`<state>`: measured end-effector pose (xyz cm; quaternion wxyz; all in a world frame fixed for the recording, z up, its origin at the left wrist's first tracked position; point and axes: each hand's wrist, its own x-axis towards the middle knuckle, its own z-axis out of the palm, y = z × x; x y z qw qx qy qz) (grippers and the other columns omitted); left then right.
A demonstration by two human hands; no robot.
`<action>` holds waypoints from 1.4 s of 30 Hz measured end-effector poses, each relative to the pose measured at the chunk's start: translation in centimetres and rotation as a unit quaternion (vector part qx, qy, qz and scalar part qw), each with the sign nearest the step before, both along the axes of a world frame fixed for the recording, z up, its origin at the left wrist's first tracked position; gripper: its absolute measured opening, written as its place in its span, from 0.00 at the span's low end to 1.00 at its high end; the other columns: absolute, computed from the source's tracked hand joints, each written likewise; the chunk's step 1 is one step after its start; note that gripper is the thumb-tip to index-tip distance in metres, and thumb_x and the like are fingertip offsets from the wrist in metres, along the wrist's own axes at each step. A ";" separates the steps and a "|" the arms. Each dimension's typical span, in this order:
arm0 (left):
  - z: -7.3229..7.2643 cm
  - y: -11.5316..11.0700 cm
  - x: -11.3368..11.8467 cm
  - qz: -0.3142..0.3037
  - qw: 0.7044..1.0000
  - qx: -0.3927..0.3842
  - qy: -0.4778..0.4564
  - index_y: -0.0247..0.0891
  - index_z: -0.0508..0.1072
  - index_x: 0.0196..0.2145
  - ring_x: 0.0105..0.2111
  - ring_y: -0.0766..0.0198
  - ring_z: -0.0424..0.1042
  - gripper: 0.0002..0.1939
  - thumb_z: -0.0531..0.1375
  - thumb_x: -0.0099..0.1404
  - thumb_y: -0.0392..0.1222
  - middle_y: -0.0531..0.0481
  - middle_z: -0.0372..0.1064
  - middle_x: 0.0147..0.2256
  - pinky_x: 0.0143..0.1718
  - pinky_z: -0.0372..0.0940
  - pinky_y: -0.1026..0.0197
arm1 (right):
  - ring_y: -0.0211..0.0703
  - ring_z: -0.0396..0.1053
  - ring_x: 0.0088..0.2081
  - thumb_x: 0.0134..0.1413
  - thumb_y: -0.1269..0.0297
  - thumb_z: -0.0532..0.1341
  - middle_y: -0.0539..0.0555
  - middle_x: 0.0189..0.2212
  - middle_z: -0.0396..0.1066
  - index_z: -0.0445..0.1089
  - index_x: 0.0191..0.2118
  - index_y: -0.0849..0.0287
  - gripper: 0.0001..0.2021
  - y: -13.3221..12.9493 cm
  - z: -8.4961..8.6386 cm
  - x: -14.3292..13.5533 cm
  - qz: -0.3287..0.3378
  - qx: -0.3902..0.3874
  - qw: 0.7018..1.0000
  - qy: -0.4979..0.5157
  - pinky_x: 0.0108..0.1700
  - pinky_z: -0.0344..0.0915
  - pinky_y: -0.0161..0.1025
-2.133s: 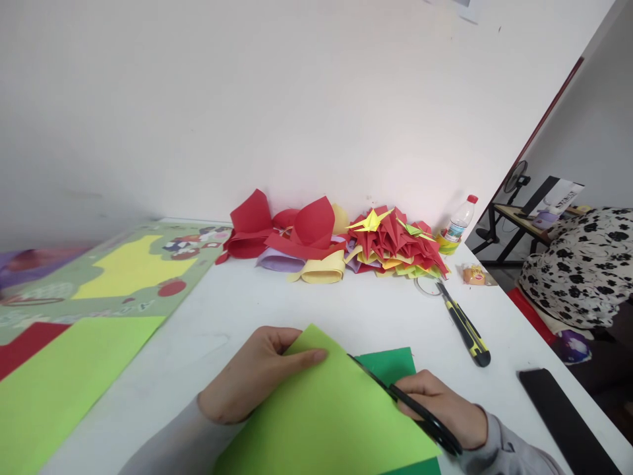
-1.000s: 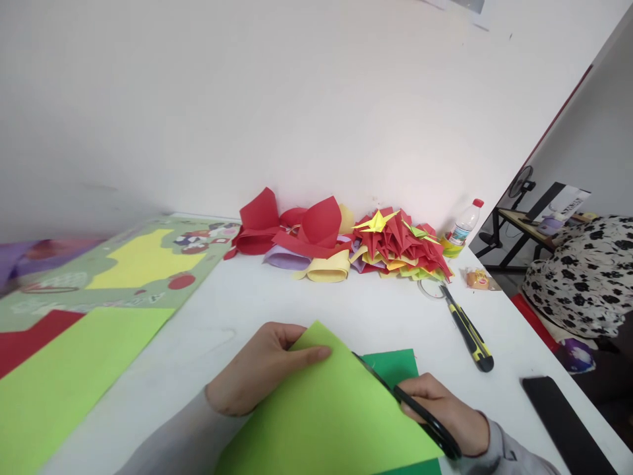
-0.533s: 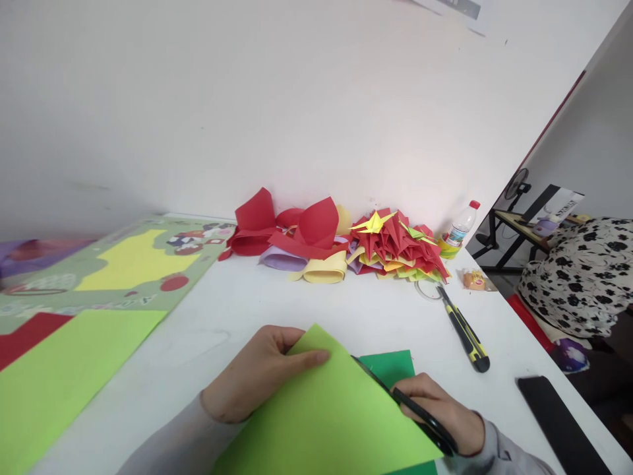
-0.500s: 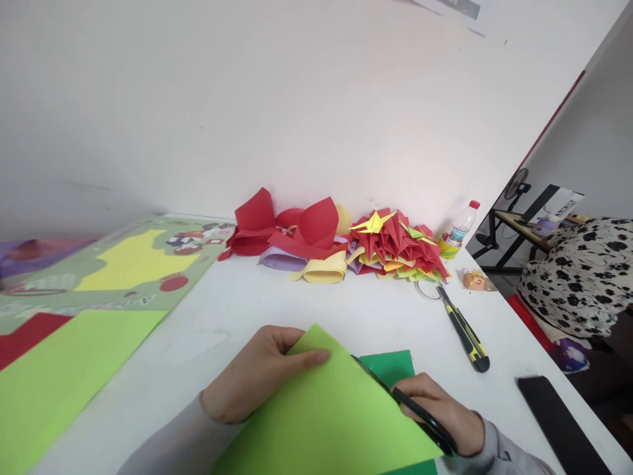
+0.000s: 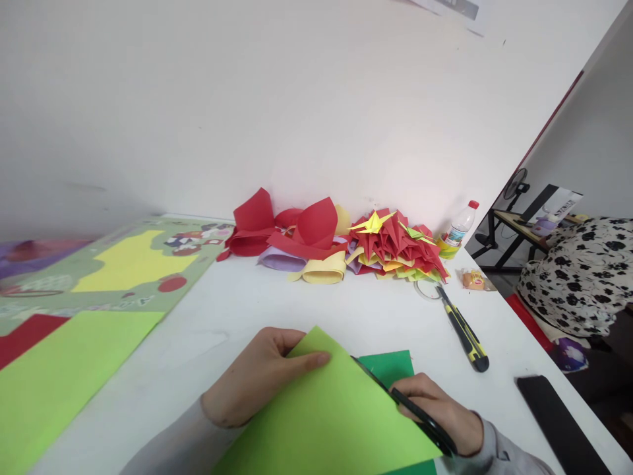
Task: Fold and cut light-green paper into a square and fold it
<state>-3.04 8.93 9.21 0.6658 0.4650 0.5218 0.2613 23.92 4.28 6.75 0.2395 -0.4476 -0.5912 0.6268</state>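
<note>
A light green sheet of paper [image 5: 316, 409] is held tilted up in front of me. My left hand [image 5: 270, 376] is closed on its upper left edge, thumb on the near face and fingers behind. My right hand [image 5: 438, 409] grips black-handled scissors [image 5: 422, 419], whose dark blade lies along the sheet's right edge; the other blade is hidden. Behind and below the sheet, dark green paper [image 5: 393, 366] lies on the white table [image 5: 237, 303].
Red, purple and yellow paper shapes [image 5: 316, 227] and folded paper stars [image 5: 395, 247] line the wall. A bottle [image 5: 459, 227], wrapped snack [image 5: 473, 280], utility knife [image 5: 462, 328] and black flat object [image 5: 561, 422] stand or lie right. More light green paper [image 5: 84, 369] lies left.
</note>
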 end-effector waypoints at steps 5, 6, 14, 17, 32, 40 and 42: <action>0.0 0.0 -0.1 0.005 1.000 0.005 0.001 0.38 0.79 0.25 0.26 0.54 0.76 0.21 0.71 0.40 0.58 0.47 0.79 0.26 0.27 0.71 0.60 | 0.32 0.47 0.23 0.52 0.48 0.63 0.44 0.19 0.51 0.62 0.23 0.60 0.20 0.2 -0.9 0.0 0.023 -0.034 0.998 0.039 0.23 0.44 0.33; 0.0 0.0 0.0 0.006 1.000 0.005 0.002 0.38 0.79 0.25 0.26 0.54 0.76 0.21 0.71 0.39 0.58 0.47 0.79 0.26 0.27 0.71 0.60 | 0.31 0.46 0.22 0.53 0.48 0.63 0.44 0.19 0.50 0.61 0.23 0.60 0.21 0.2 -1.1 0.0 0.025 -0.039 0.998 0.049 0.23 0.43 0.32; 0.5 0.2 0.0 0.014 1.000 -0.012 0.007 0.38 0.79 0.24 0.26 0.53 0.77 0.23 0.72 0.36 0.58 0.46 0.78 0.26 0.27 0.71 0.59 | 0.29 0.43 0.21 0.52 0.45 0.64 0.43 0.18 0.47 0.57 0.22 0.59 0.24 0.0 -0.9 -0.4 0.015 -0.065 0.995 0.078 0.21 0.40 0.33; 0.7 -0.1 -0.1 0.017 1.000 -0.007 -0.007 0.38 0.79 0.25 0.26 0.53 0.77 0.21 0.72 0.38 0.56 0.46 0.79 0.26 0.28 0.71 0.59 | 0.29 0.43 0.21 0.51 0.45 0.64 0.43 0.18 0.47 0.56 0.21 0.59 0.25 -0.1 -0.6 -0.5 0.010 -0.064 0.995 0.078 0.21 0.40 0.33; 0.0 -0.1 0.0 0.029 0.998 -0.021 -0.043 0.37 0.79 0.26 0.27 0.52 0.77 0.20 0.73 0.39 0.54 0.46 0.78 0.26 0.30 0.73 0.56 | 0.27 0.44 0.19 0.46 0.42 0.66 0.42 0.17 0.48 0.56 0.20 0.59 0.27 -0.3 -0.2 -0.9 -0.016 -0.111 0.990 0.082 0.20 0.39 0.33; 0.4 -0.2 -0.1 0.030 0.998 -0.024 -0.043 0.35 0.80 0.26 0.27 0.53 0.77 0.21 0.74 0.38 0.53 0.45 0.79 0.26 0.30 0.72 0.58 | 0.27 0.44 0.19 0.42 0.39 0.67 0.42 0.16 0.48 0.55 0.19 0.59 0.29 -0.3 0.0 -1.1 -0.022 -0.118 0.991 0.058 0.20 0.38 0.33; 0.4 -0.2 0.0 0.030 0.999 -0.022 -0.039 0.36 0.80 0.26 0.27 0.53 0.77 0.21 0.73 0.38 0.53 0.45 0.78 0.26 0.30 0.72 0.58 | 0.27 0.44 0.19 0.43 0.39 0.67 0.41 0.16 0.48 0.56 0.20 0.59 0.29 -0.3 -0.1 -1.0 -0.019 -0.114 0.992 0.053 0.20 0.38 0.33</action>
